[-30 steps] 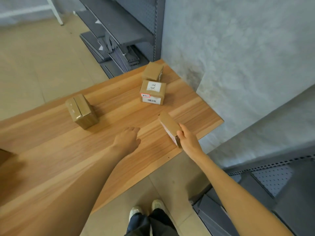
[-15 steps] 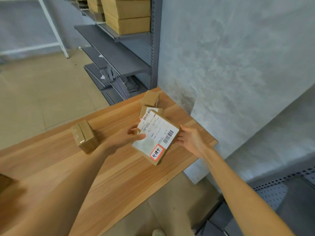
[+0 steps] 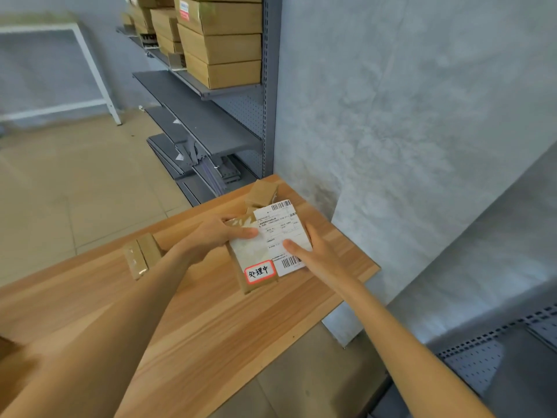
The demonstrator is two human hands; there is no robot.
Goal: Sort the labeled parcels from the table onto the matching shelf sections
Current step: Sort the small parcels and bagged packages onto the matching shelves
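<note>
I hold a flat cardboard parcel [image 3: 265, 251] above the wooden table [image 3: 211, 327], its face turned up toward me. It carries a white shipping label with barcodes and a red-bordered sticker with handwriting. My left hand [image 3: 211, 233] grips its left edge with the thumb across the top. My right hand [image 3: 313, 254] holds the right edge, thumb lying on the label. Two more parcels rest on the table: a taped brown box [image 3: 141, 257] to the left and a small box [image 3: 262, 193] at the far corner, partly hidden behind the held parcel.
A grey metal shelf unit [image 3: 211, 128] stands beyond the table, its upper shelf stacked with several cardboard boxes [image 3: 220, 46]. A grey wall [image 3: 407, 116] runs along the right. Another grey shelf [image 3: 497, 357] is at the lower right. A white frame [image 3: 90, 64] stands far left.
The parcel went from my right hand alone at the table edge to both hands, label up. It has turned more upright toward me and my view has tilted up to the shelf.
</note>
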